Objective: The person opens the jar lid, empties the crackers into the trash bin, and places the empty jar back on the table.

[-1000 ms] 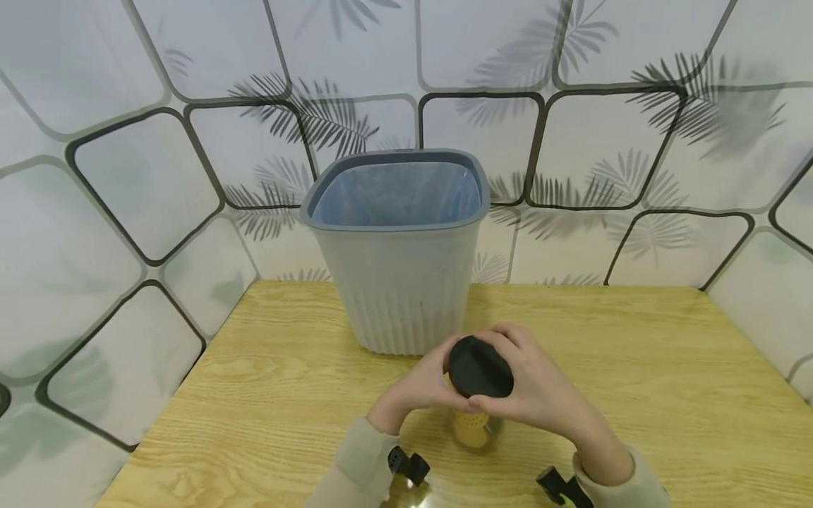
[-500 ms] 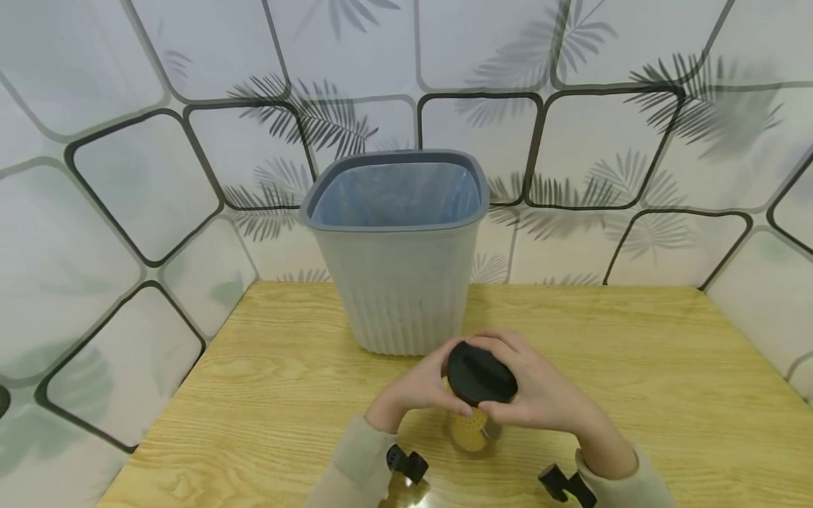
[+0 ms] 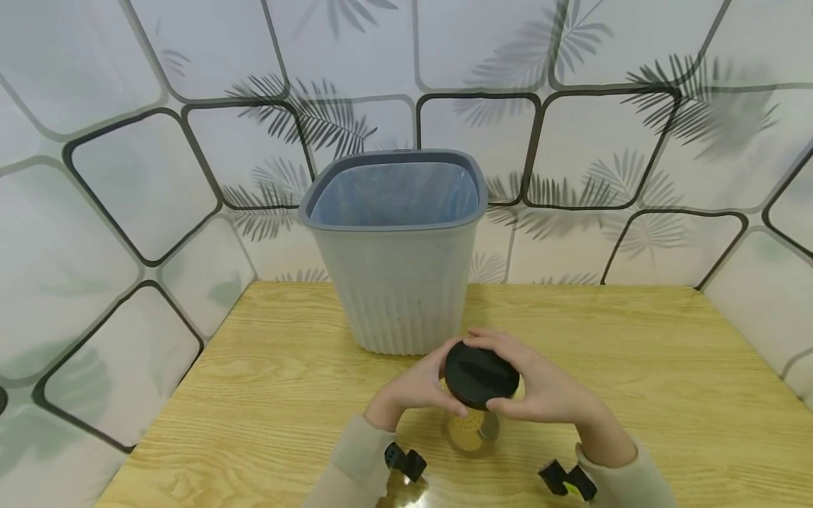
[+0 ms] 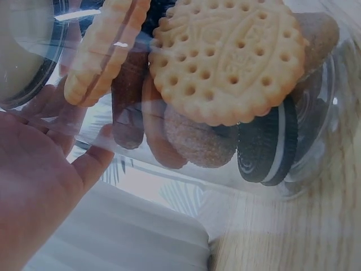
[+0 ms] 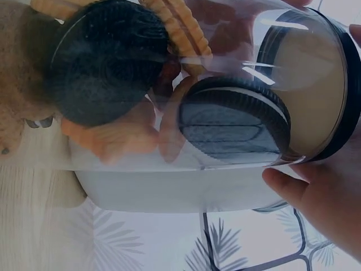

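A clear jar of assorted cookies stands on the table, topped by a round black lid with a raised ridge. My right hand grips the lid's edge from the right, thumb in front and fingers behind. From the left, my left hand curls round the jar's upper part, just below the lid. Through the jar's wall in the left wrist view show a round yellow biscuit with small holes and a dark sandwich cookie. Another dark sandwich cookie lies near the lid end in the right wrist view.
Behind the jar stands a tall grey bin with a blue-grey rim and a liner inside. The wooden table meets a wall patterned with leaves and dark-lined shapes. Each wrist carries a small black device.
My right thumb has shifted right, away from the left thumb, and the lid has turned and tilted slightly with the right hand. The left hand and the bin stay nearly in place.
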The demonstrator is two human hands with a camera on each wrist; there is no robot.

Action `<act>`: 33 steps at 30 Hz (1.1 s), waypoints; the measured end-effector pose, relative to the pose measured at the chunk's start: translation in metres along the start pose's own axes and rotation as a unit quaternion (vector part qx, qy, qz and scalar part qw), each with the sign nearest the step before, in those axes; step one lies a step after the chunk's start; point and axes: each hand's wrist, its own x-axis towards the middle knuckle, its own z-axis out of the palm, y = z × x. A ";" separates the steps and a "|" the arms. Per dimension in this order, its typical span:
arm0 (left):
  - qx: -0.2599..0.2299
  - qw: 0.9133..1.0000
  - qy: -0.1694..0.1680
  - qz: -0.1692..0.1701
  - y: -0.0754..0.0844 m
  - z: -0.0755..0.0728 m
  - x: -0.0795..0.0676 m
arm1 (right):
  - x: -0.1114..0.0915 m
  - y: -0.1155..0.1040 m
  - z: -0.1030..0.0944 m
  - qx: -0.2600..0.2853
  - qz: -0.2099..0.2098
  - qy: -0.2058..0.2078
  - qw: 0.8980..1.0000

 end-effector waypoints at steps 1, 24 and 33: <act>-0.003 1.000 -0.005 0.004 0.000 0.000 0.000 | 0.000 0.000 0.000 -0.005 0.002 0.004 1.000; 0.031 0.999 -0.041 0.017 0.023 0.002 0.003 | 0.004 -0.029 0.011 -0.242 0.063 0.119 0.961; 0.034 0.998 -0.047 0.014 0.022 0.001 0.004 | 0.004 -0.025 0.012 -0.252 0.088 0.093 0.959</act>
